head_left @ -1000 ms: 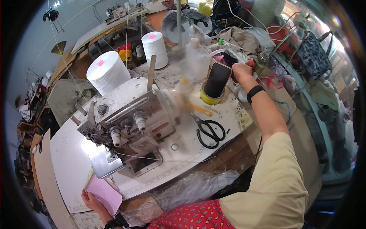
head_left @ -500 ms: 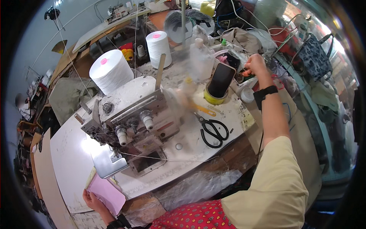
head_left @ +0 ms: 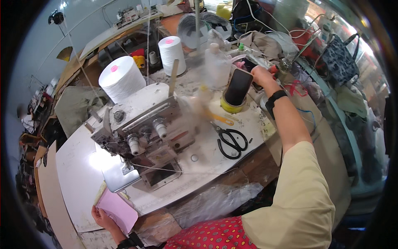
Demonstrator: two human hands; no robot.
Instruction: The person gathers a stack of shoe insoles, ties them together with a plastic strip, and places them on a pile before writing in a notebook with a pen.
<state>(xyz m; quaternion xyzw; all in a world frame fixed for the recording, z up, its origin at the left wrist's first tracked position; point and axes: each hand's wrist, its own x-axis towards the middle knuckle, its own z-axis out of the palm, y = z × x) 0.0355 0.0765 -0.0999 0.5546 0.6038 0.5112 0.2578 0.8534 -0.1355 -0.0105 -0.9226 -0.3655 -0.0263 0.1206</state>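
My left hand (head_left: pixel 102 217) pinches the left edge of a flat pink fabric piece (head_left: pixel 119 211) with a yellowish strip along its far edge. The piece lies at the front of the sewing machine table, just below the machine's bright metal plate (head_left: pixel 119 176). My right hand (head_left: pixel 264 77) is stretched far to the right, beside the upper corner of a dark phone (head_left: pixel 239 87). Its fingers are curled, their tips hidden; I cannot tell what they hold. The phone leans upright in a yellow tape roll (head_left: pixel 232 107). A red-orange object (head_left: pixel 273 69) shows just beyond the hand.
An industrial sewing machine (head_left: pixel 145 124) fills the table's middle, threaded from white thread cones (head_left: pixel 122 79). Black-handled thread scissors (head_left: pixel 232 142) and a yellow cutter (head_left: pixel 222 119) lie right of it. A clear plastic bottle (head_left: pixel 217 66) and tangled clutter stand at the back right.
My right hand has moved left and slightly nearer, from the cluttered spot at the right to the phone's side. My left hand stays on the pink piece.
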